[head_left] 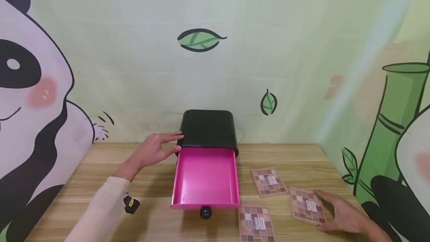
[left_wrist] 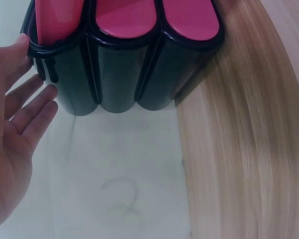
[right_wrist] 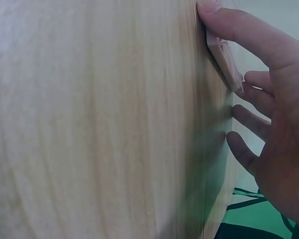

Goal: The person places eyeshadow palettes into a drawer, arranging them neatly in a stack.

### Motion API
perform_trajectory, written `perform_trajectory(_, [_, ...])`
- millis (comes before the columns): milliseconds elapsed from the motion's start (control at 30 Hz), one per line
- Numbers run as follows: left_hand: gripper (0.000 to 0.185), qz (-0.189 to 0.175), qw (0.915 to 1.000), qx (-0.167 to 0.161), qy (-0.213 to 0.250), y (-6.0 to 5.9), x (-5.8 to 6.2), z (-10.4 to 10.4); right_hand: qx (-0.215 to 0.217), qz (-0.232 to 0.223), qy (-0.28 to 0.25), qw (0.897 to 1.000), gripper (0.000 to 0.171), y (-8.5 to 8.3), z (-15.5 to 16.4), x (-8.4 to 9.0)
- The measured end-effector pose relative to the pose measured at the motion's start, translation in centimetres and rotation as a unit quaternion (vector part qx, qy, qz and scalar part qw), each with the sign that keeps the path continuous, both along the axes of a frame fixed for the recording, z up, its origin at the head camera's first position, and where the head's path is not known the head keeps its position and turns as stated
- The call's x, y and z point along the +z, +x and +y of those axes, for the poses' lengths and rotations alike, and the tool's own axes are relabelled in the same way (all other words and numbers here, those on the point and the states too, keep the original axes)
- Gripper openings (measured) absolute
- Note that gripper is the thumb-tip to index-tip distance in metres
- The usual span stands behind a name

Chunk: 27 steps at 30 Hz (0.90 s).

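Observation:
A black drawer cabinet (head_left: pixel 208 128) stands on the table with its pink top drawer (head_left: pixel 206 176) pulled out, a round black knob (head_left: pixel 206 212) on its front. My left hand (head_left: pixel 152 152) touches the cabinet's upper left side with fairly straight fingers. In the left wrist view, that hand (left_wrist: pixel 15 119) is beside the black casing (left_wrist: pixel 117 79), which has three rounded sections. On the right, my right hand (head_left: pixel 346 212) holds an eyeshadow palette (head_left: pixel 306 205) by its right corners between thumb and finger. The right wrist view shows the palette's edge (right_wrist: pixel 222 55) close to the wood.
Two more eyeshadow palettes lie right of the drawer, one farther back (head_left: pixel 268 182) and one nearer the front (head_left: pixel 256 224). A small black object with a yellow mark (head_left: pixel 131 204) is by the left sleeve. A panda-print backdrop (head_left: pixel 134 66) rises behind the wooden table (head_left: pixel 158 186).

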<state>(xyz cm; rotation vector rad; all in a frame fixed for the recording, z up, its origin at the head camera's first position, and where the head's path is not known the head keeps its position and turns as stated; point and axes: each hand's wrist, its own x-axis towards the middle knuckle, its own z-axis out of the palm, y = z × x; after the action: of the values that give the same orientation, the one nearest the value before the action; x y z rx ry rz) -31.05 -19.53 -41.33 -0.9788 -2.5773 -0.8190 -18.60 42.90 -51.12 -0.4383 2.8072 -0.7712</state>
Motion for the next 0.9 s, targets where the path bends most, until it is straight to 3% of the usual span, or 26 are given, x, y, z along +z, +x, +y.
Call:
perform_trajectory(267, [0.047, -0.007, 1.0, 0.003, 0.0, -0.1, -0.2, -0.1, -0.012, 0.015, -0.004, 1.0, 0.106, 0.4, 0.0, 0.4])
perform_trajectory(533, [0.048, -0.01, 0.9999, 0.004, -0.005, -0.2, -0.2, 0.0, -0.046, 0.032, 0.031, 0.998, 0.106, 0.9, -0.3, 1.9])
perform_trajectory(900, [0.048, -0.01, 0.9999, 0.006, -0.002, 0.0, -0.1, 0.0, -0.042, 0.151, 0.005, 0.988, 0.113, 0.9, -3.8, 5.5])
